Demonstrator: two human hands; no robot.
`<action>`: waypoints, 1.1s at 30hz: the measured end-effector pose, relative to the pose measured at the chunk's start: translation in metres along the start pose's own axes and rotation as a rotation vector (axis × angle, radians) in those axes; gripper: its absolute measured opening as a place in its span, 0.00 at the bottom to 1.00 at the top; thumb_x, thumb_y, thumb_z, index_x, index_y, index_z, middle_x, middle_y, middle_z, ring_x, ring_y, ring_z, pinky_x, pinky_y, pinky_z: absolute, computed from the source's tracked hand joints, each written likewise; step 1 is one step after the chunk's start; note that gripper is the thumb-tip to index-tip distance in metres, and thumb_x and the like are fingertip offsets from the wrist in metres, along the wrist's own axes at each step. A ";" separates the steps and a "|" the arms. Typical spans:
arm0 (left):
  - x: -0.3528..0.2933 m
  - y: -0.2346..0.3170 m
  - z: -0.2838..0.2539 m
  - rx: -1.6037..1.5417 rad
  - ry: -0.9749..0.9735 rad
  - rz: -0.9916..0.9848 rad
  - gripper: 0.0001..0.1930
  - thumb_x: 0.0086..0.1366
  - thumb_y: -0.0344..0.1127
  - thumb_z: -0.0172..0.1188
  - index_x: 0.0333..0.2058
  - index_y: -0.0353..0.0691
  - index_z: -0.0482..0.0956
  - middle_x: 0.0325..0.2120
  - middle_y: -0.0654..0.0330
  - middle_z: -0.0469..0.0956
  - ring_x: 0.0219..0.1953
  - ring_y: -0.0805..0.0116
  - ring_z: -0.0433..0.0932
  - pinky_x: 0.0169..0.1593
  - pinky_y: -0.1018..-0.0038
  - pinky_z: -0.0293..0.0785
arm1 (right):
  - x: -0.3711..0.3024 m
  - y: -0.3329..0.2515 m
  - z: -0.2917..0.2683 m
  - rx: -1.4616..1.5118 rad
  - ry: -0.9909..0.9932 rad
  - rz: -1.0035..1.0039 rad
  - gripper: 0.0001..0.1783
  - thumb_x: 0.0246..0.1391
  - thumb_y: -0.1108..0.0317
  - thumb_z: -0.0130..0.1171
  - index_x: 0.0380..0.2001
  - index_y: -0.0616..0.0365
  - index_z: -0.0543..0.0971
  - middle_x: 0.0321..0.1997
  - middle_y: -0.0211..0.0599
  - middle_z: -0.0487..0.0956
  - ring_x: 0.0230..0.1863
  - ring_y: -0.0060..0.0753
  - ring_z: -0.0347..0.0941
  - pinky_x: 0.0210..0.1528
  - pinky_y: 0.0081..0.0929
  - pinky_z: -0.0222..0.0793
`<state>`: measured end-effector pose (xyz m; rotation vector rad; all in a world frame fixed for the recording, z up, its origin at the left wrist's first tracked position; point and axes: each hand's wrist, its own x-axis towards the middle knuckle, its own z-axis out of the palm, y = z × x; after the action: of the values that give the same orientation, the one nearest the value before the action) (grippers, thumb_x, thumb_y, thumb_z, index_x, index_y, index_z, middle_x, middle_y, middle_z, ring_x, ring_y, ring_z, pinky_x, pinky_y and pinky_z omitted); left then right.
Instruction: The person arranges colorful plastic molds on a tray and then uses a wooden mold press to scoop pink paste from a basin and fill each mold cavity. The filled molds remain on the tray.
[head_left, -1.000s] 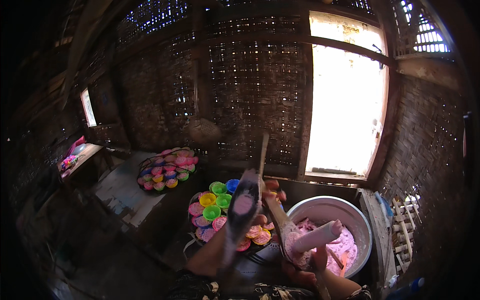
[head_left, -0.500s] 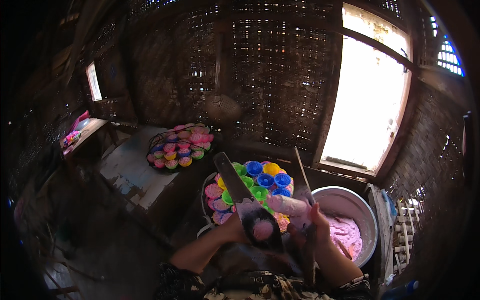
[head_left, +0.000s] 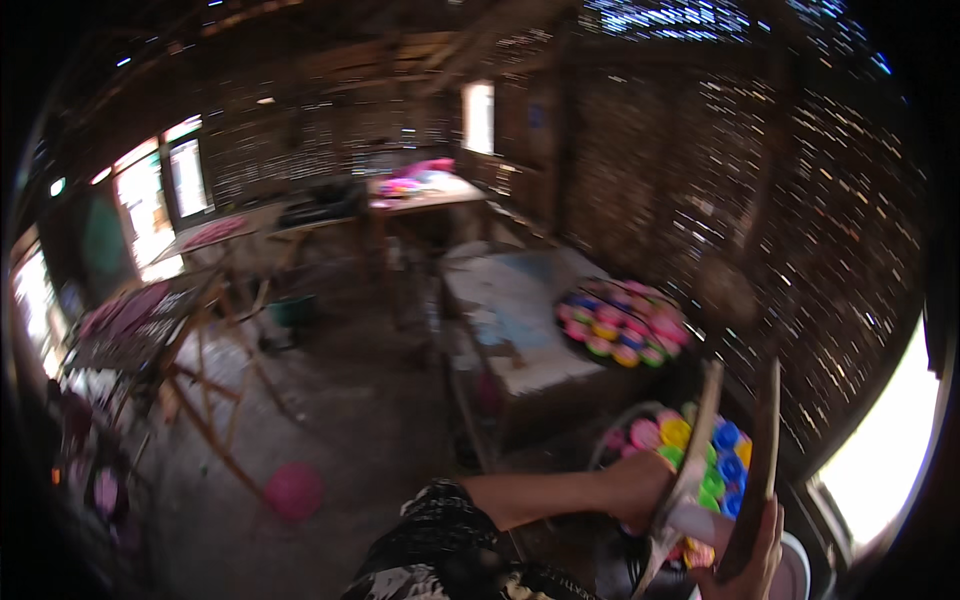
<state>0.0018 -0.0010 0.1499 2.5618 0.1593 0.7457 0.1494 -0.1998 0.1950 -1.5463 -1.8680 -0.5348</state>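
My left hand [head_left: 640, 490] grips a long pale wooden press piece [head_left: 692, 470] from behind, its fingers partly hidden and blurred. My right hand [head_left: 757, 560] is wrapped round a second, darker wooden press piece [head_left: 764, 440]. Both pieces stand tilted up, side by side. Between them a pale pinkish cylinder [head_left: 700, 522] bridges the gap, apparently the plunger. Behind the press lies a round tray of small fluted cups [head_left: 728, 465] in green, blue, yellow and pink. At the lower right, only the rim of a metal basin [head_left: 797, 568] shows beside my right hand.
A second round tray of colourful cups [head_left: 622, 325] rests on a worn whitish table [head_left: 490, 285]. Farther off are a wooden table [head_left: 430, 190] with pink things, a rack with pinkish stuff [head_left: 125, 310], and a pink round object [head_left: 294, 490] on the floor. A woven wall [head_left: 660, 180] rises behind.
My view has swung left, bringing the room's left side in and shifting the trays rightward. The two press pieces have come nearly parallel, both edge-on. The pink dough in the basin is out of sight.
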 end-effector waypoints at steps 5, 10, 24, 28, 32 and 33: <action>-0.014 -0.004 -0.001 -0.027 0.058 -0.044 0.16 0.32 0.36 0.67 0.23 0.39 0.77 0.20 0.50 0.76 0.26 0.49 0.76 0.32 0.63 0.74 | -0.003 -0.015 0.022 0.122 -0.091 0.073 0.58 0.34 0.58 0.73 0.63 0.61 0.48 0.51 0.67 0.63 0.47 0.68 0.65 0.45 0.55 0.65; -0.015 -0.015 0.005 0.039 0.044 -0.043 0.18 0.39 0.38 0.65 0.32 0.39 0.76 0.25 0.49 0.75 0.29 0.48 0.75 0.32 0.62 0.72 | 0.013 -0.018 0.043 0.259 -0.174 0.150 0.68 0.23 0.56 0.77 0.66 0.52 0.44 0.65 0.60 0.50 0.66 0.61 0.47 0.64 0.48 0.47; 0.093 -0.016 -0.074 -1.421 -0.144 0.249 0.45 0.44 0.48 0.70 0.59 0.42 0.56 0.57 0.54 0.58 0.58 0.57 0.60 0.59 0.60 0.59 | -0.004 0.066 0.038 1.578 -0.753 0.672 0.59 0.33 0.35 0.55 0.66 0.55 0.48 0.56 0.56 0.62 0.49 0.52 0.63 0.48 0.42 0.62; 0.156 -0.017 -0.086 -1.849 -0.288 0.878 0.40 0.55 0.33 0.56 0.65 0.50 0.47 0.60 0.47 0.58 0.60 0.44 0.60 0.63 0.51 0.54 | -0.014 0.089 -0.002 1.687 -0.753 0.601 0.60 0.36 0.27 0.48 0.66 0.56 0.50 0.51 0.56 0.67 0.43 0.50 0.69 0.41 0.41 0.67; 0.179 -0.026 -0.073 -1.947 -0.114 0.708 0.35 0.52 0.18 0.50 0.61 0.47 0.60 0.48 0.50 0.72 0.58 0.48 0.65 0.62 0.52 0.57 | 0.001 0.103 -0.033 1.628 -0.694 0.629 0.63 0.39 0.19 0.39 0.65 0.61 0.50 0.46 0.57 0.72 0.33 0.43 0.73 0.32 0.36 0.70; 0.182 -0.031 -0.066 -1.947 -0.096 0.676 0.34 0.52 0.18 0.50 0.60 0.47 0.61 0.48 0.51 0.72 0.57 0.48 0.66 0.62 0.52 0.57 | 0.002 0.100 -0.037 1.604 -0.652 0.754 0.67 0.36 0.17 0.39 0.63 0.68 0.51 0.41 0.55 0.73 0.31 0.38 0.73 0.31 0.30 0.69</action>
<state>0.1209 0.0958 0.2717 0.6820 -0.9894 0.4596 0.2547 -0.2006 0.2136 -1.0091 -1.1256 1.5732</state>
